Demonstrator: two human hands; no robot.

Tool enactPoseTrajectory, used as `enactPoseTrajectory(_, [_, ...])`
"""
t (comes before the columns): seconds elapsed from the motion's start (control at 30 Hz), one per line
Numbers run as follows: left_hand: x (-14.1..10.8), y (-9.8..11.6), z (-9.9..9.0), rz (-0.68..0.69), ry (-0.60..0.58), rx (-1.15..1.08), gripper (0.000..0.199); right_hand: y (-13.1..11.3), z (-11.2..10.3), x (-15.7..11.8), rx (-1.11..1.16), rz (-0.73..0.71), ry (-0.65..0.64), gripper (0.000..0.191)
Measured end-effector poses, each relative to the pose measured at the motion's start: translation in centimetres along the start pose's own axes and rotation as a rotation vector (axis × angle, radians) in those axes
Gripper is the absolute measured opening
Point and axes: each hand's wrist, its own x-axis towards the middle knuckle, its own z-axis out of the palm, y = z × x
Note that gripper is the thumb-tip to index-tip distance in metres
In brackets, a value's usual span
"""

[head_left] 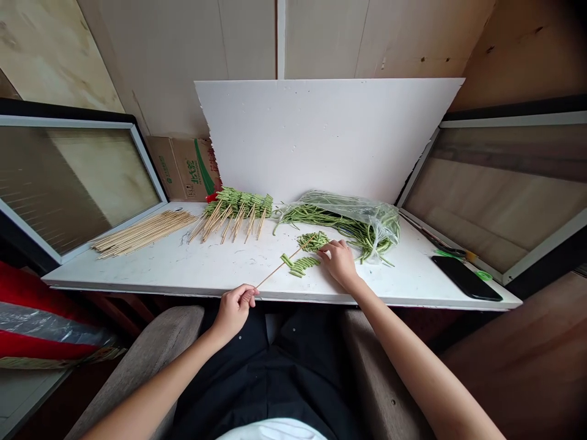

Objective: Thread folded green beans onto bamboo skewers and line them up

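Observation:
My left hand [235, 310] is closed on the lower end of a thin wooden skewer [277, 269], just above the table's front edge. The skewer slants up and to the right, passing close by a short piece of green bean [287, 260]; whether it pierces that piece I cannot tell. My right hand [338, 263] bends its fingers down beside a small heap of cut bean pieces [313, 241]; what its fingertips hold, if anything, is hidden. Between the hands lies a row of cut bean pieces [303, 265] side by side.
Loose skewers [144, 233] lie at the left of the white table [183, 275]. Behind them is a stack of filled bean skewers [238, 208]. Long beans in a plastic bag [353, 217] rest at the back. A black phone [465, 278] and scissors [443, 247] lie right.

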Motion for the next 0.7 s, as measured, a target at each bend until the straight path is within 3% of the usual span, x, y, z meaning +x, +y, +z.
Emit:
enactPoseTrajectory(0.17, [-0.1, 0.0, 0.1, 0.019, 0.004, 0.05, 0.04, -0.1, 0.1, -1.3, 0.87, 0.213, -0.071, 0.048])
enactPoseTrajectory(0.27, [-0.2, -0.2, 0.2, 0.021, 0.013, 0.081, 0.04, -0.7, 0.1, -1.5, 1.177, 0.312, -0.119, 0.054])
enactPoseTrajectory(0.4, [-0.2, -0.4, 0.2, 0.038, 0.007, 0.109, 0.037, -1.3, -0.3, -1.6, 1.289, 0.342, -0.18, 0.045])
enactPoseTrajectory(0.7, [-0.2, -0.4, 0.2, 0.049, 0.008, 0.117, 0.036, -0.9, -0.4, -1.6, 1.366, 0.351, -0.174, 0.041])
